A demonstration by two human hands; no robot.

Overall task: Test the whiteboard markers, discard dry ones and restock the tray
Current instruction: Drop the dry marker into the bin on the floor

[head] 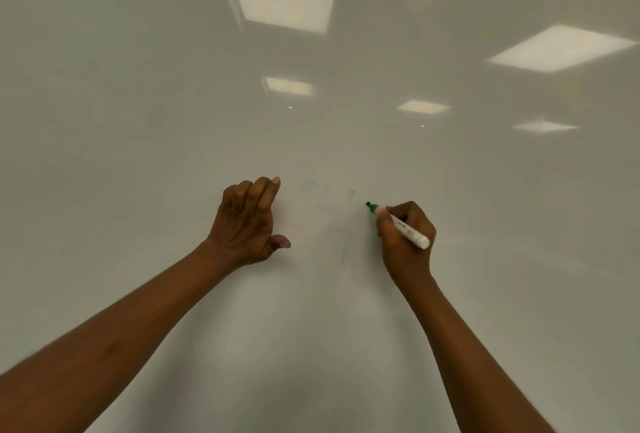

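Whiteboard ahead, with a marker tip close to its surface.
Left hand hangs near the board, fingers curled and back to the camera; whether it hides anything cannot be told. Right hand, well apart from it, grips the marker in a writing hold. The long axis runs from white tail at lower right to green tip at upper left; contact is unclear.
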